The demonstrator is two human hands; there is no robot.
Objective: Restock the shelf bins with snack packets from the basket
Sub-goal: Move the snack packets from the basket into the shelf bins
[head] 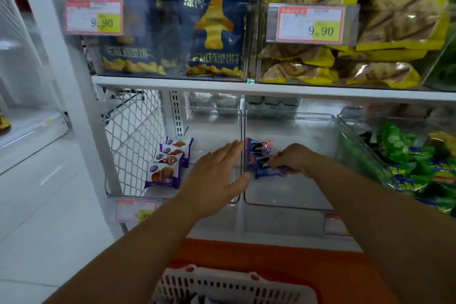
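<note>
The white basket (222, 284) is being seen low, under the forearms. The left hand (214, 175) is being held flat and spread beside the clear bin (283, 206). Inside the bin, blue snack packets (259, 161) are being pinched by the right hand (294, 158), just beside the left fingertips.

Two bare forearms stretched forward from the bottom corners of the view, drawing closer together toward the middle. The bare left hand (217, 175) lay flat and palm down, its fingers straight and close together, with the thumb spread out toward the other hand. The bare right hand (294, 158), knuckles up, had its fingers curled to pinch the edge of a small cluster of blue and purple foil snack packets (259, 159), which sat just beside the left thumb tip.
</note>
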